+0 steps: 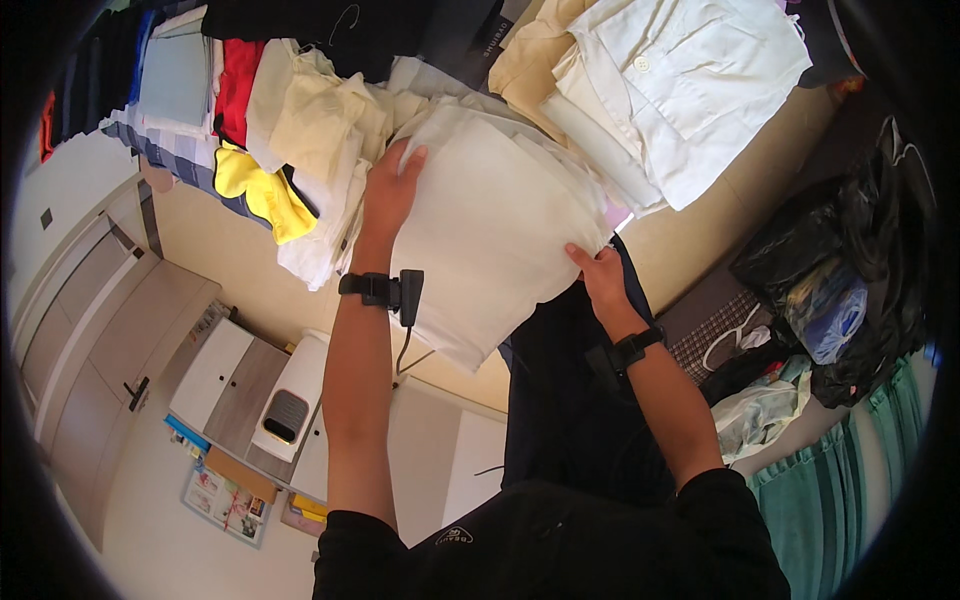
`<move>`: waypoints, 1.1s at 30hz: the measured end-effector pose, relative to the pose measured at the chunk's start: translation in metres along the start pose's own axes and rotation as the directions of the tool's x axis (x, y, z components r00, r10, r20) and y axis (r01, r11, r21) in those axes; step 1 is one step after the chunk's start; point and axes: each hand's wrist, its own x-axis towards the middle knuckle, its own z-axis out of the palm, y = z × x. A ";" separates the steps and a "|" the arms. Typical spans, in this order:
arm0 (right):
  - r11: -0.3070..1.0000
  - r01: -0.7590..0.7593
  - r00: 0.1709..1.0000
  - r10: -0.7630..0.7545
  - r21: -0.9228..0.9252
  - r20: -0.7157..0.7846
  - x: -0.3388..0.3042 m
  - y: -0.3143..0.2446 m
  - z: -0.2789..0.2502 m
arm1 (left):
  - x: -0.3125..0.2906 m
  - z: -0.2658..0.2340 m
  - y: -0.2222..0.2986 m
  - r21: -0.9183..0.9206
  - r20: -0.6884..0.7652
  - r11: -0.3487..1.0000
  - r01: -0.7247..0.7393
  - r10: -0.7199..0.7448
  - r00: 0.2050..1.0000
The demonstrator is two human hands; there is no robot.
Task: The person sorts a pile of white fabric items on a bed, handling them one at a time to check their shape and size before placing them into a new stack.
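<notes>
Thin white, slightly see-through sheets (480,240), layered and loosely folded, hang in front of me between my two hands. My left hand (392,190) grips their left edge, thumb on top and some fingers hidden behind. At the lower right corner my right hand (600,275) pinches the edge between thumb and fingers. Whether the sheets are cloth or soft plastic I cannot tell. Just beyond them, to the right, lies a pile of folded white and cream garments (650,100), the top one with a button. Folded cream clothes (320,110) lie close to my left hand.
Farther left are a yellow garment (262,195), a red one (238,90) and dark folded clothes (95,75). Black plastic bags (860,270) and a clear bag (765,410) stand at right, near green curtains (815,500). A white cabinet (215,370) is at left.
</notes>
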 end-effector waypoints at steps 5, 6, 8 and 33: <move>1.000 0.011 1.000 -0.010 -0.017 0.019 0.003 0.008 -0.006 | 0.012 0.001 -0.007 -0.007 0.241 0.995 0.099 -0.095 0.966; 1.000 0.012 1.000 -0.011 -0.009 0.027 0.003 0.009 -0.007 | 0.013 0.004 -0.009 -0.009 0.190 1.000 0.017 -0.015 0.982; 1.000 -0.009 0.999 0.009 0.009 0.032 0.001 0.005 -0.004 | 0.020 0.009 -0.011 0.103 0.100 0.995 0.018 -0.028 0.995; 0.778 -0.255 0.955 0.297 -0.574 -0.021 0.037 -0.024 -0.013 | 0.015 0.079 -0.018 0.735 0.015 0.649 -0.198 0.276 0.961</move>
